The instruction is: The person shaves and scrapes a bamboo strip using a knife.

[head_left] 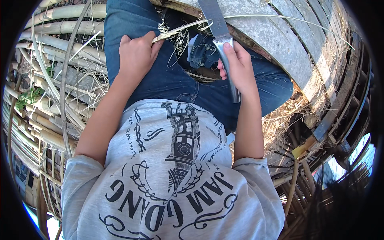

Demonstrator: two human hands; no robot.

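My left hand (138, 54) is closed over my left thigh, pinching one end of a thin pale bamboo strip (184, 28). The strip runs to the right toward the blade, and a long thin length continues beyond it over the grey boards. In my right hand (240, 66) is a knife (216, 20) with a broad, square metal blade and a round metal handle. Its blade points away from me and meets or crosses the strip; which of the two cannot be made out. Curly shavings (182, 42) hang from the strip near my left hand.
Bamboo poles and split strips (52, 52) lie stacked on the left. Weathered grey boards (280, 36) stretch ahead to the right. Loose straw-like shavings (286, 116) gather beside my right knee. My legs in blue jeans (172, 80) are folded in front of me.
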